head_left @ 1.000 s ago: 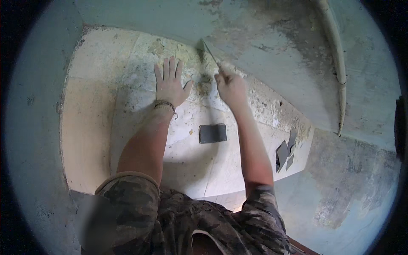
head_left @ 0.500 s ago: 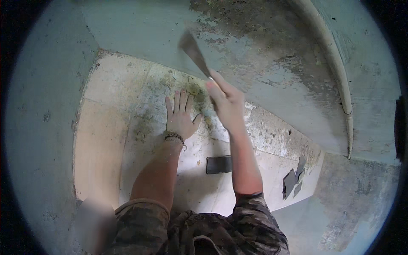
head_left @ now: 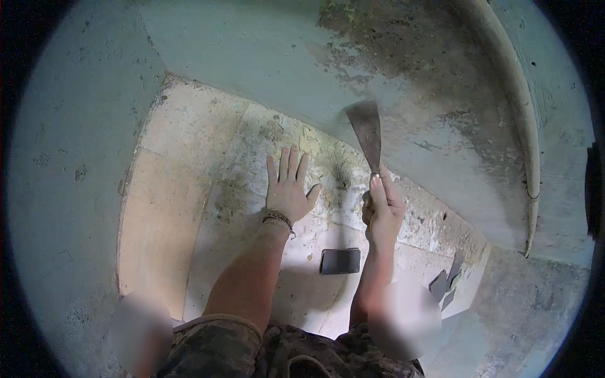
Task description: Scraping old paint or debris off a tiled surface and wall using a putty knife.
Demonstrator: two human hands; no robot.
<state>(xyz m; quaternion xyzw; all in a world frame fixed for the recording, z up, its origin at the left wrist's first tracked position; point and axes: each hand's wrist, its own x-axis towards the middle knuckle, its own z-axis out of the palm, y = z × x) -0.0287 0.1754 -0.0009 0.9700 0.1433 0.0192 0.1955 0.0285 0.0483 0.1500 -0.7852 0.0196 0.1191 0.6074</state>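
Observation:
My left hand (head_left: 290,196) lies flat on a worn, pale tiled ledge (head_left: 161,217), fingers spread, with a braided bracelet (head_left: 278,219) at the wrist. Closed round the handle of a putty knife (head_left: 365,133) is my right hand (head_left: 386,211). The broad metal blade points up and away, over the foot of the green wall, and I cannot tell whether it touches. On the ledge between my forearms rests a dark rectangular block (head_left: 340,261); its exact kind does not show.
A pale pipe (head_left: 513,82) runs down the green wall (head_left: 252,50), where paint has peeled into a dark patch (head_left: 403,50). Dark flat shards (head_left: 446,283) lie on the right end of the ledge. Blurred ovals cover spots near both lower sides.
My right hand has come down and nearer with the putty knife, and the blade stands more upright. My left hand stays flat on the ledge. The whole view has shifted a little.

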